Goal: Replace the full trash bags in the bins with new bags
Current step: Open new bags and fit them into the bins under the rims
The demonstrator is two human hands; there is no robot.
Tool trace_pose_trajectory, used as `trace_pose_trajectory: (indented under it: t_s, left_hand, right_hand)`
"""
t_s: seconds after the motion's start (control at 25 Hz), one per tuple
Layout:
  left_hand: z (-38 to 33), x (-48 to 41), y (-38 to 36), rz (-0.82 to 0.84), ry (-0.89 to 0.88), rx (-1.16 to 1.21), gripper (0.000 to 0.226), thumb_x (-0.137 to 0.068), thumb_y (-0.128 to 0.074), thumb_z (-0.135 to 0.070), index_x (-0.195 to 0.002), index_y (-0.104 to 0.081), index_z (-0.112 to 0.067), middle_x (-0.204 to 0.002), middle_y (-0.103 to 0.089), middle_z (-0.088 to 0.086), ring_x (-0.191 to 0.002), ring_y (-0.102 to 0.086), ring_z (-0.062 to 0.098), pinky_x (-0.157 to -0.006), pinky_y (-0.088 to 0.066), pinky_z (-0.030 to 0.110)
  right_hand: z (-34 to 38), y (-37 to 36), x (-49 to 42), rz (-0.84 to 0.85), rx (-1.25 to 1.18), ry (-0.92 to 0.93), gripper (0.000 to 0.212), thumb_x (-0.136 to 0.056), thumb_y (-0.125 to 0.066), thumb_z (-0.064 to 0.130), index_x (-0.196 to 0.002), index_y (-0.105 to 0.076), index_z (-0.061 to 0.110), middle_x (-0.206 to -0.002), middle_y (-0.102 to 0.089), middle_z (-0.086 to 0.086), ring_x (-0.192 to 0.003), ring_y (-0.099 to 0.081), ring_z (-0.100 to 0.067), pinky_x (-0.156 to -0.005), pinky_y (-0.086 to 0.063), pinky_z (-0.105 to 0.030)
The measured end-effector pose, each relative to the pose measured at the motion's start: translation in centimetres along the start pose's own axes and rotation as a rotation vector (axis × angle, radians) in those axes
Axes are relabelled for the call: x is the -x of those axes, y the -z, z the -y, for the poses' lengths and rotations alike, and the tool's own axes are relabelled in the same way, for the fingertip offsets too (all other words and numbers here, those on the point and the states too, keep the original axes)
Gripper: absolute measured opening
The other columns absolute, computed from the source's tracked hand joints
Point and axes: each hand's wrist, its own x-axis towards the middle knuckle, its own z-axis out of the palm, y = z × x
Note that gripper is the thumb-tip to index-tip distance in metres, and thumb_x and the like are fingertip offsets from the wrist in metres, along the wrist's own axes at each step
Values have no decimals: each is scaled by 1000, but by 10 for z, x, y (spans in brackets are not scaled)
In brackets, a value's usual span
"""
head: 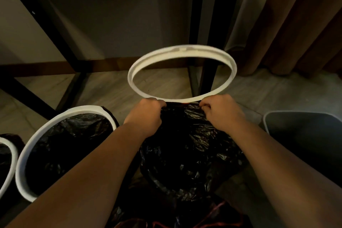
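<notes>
A big black trash bag sits right in front of the person, low in the view. It is shiny and full of wrinkles. Every place here is told from this bag.

Two bare arms reach out over the bag. The left hand is at the bag's far edge, on the left side. Its fingers are curled tight into a fist. They hold the bag's edge and the near side of a white ring together. The right hand is at the bag's far edge too, on the right side. Its fingers are bent and pinched shut on the black plastic and the same near side of the ring.

The white ring is round and open in the middle. It tilts up and away from the bag's far edge, and the floor shows through it.

Left of the bag stands a white bin with a black bag inside it. Further left, at the edge of the view, is part of another white bin, also with black plastic in it. Right of the bag stands a gray bin. Its inside looks dark and bare.

Beyond the bag are black table legs on the floor. Further off is a dark wall. Beyond the bag to the right hangs a brown curtain.
</notes>
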Motion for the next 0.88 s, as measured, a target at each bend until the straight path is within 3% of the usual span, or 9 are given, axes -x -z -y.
trace_pose_trajectory:
  t_s: [0.2, 0.32, 0.4, 0.48, 0.52, 0.6, 0.64, 0.76, 0.88]
  left_hand:
    - [6, -12, 0, 61, -85, 40, 57, -89, -61, -2, -142, -64, -25, -144, -60, 4, -130, -57, 24, -111, -49, 39]
    - [9, -15, 0, 78, 10, 148, 57, -88, -58, -1, -136, -69, -30, -136, -65, 5, -111, -64, 20, -95, -53, 29]
    - [9, -18, -1, 120, 108, 259, 54, -90, -55, 0, -130, -71, -33, -126, -66, 1, -94, -65, 12, -83, -55, 24]
    - [8, -21, -3, 142, 217, 436, 51, -93, -48, 4, -124, -75, -27, -122, -67, -2, -87, -68, 10, -73, -56, 20]
    - [7, -22, -4, 138, 277, 539, 51, -95, -44, 8, -121, -77, -21, -123, -70, 0, -88, -70, 14, -73, -57, 21]
    - [4, -23, -6, 123, 394, 698, 51, -97, -38, 14, -118, -79, -10, -124, -74, 9, -103, -72, 26, -90, -60, 30]
    - [3, -24, -7, 123, 434, 738, 51, -98, -38, 15, -118, -79, -7, -124, -74, 12, -110, -71, 28, -99, -57, 34]
    - [0, -25, -12, 122, 507, 780, 50, -100, -37, 11, -117, -80, -8, -121, -76, 9, -111, -70, 23, -105, -55, 35]
    - [1, -26, -16, 112, 560, 823, 45, -102, -41, 4, -112, -82, -13, -108, -78, 4, -95, -72, 17, -87, -60, 29]
  right_hand:
    - [-10, 3, -4, 78, -6, 32, 38, -103, -56, 8, -126, -77, 29, -132, -69, -10, -114, -66, -25, -102, -54, -35]
    - [-14, 0, -6, 147, -73, 0, 48, -102, -53, 1, -134, -72, 31, -145, -61, -10, -128, -59, -26, -107, -41, -25]
    - [-15, -3, -7, 182, -144, -25, 54, -100, -50, -4, -137, -70, 30, -149, -58, -9, -132, -57, -26, -110, -38, -25]
    - [-17, -6, -8, 191, -233, -58, 57, -99, -47, -6, -136, -71, 30, -144, -62, -6, -123, -61, -23, -107, -44, -24]
    - [-18, -8, -9, 189, -271, -84, 56, -100, -46, -5, -134, -72, 31, -135, -66, -4, -108, -65, -17, -97, -47, -19]
    - [-24, -13, -10, 179, -331, -146, 49, -104, -47, 0, -130, -75, 31, -111, -69, 3, -79, -58, -1, -74, -44, -6]
    - [-27, -14, -11, 171, -377, -185, 43, -106, -49, 4, -127, -76, 30, -105, -68, 8, -76, -56, 3, -67, -41, -6]
    - [-34, -18, -13, 126, -683, -394, 28, -105, -60, 12, -109, -82, 29, -106, -77, 9, -92, -70, -5, -80, -53, -18]
    - [-36, -18, -14, 114, -921, -621, 11, -95, -76, 12, -99, -83, 20, -95, -82, -4, -90, -78, -17, -77, -63, -28]
